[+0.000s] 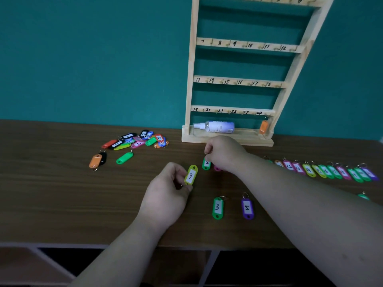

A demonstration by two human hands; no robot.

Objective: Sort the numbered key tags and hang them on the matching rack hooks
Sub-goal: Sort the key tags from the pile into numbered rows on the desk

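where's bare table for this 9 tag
Widest bare table is left of the left hand holding the 9 tag, in front of the pile. A smaller strip runs in front of the 3 tag and 5 tag to the edge. Crowded: the pile, the row at right, and around the right hand pinching the 2 tag.

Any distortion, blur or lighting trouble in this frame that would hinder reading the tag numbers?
Head view: dim, even light, no glare; wide-angle distortion bows and tilts the rack; yellow tag 9 in the left hand and green tag 2 held by the right hand are legible; head view, right edge: the row of tags is smeared, its last numbers illegible.
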